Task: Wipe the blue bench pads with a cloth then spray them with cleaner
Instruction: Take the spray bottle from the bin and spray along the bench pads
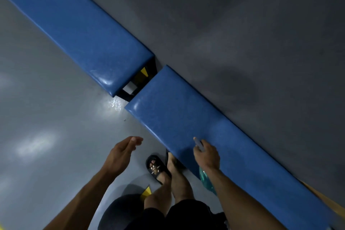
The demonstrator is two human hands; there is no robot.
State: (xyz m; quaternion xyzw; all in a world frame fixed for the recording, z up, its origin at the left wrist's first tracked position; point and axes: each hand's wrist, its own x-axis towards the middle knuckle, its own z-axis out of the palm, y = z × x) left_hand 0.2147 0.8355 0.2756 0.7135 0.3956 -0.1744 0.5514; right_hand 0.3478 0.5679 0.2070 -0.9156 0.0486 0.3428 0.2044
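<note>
Your right hand [206,152] grips a spray bottle [205,177] over the near blue bench pad [179,117]; its greenish body shows below your wrist, and the pale nozzle pokes out past your knuckles (the trigger finger is too blurred to read). Your left hand [122,152] hangs free over the grey floor [46,108], fingers loosely extended and holding nothing. The far blue bench pad [74,24] runs up to the top left, parted from the near one by a gap where the black frame [138,82] shows. Both pads lie along the dark wall [242,24]. Your foot in a black sandal [155,167] stands just beside the near pad's edge.
</note>
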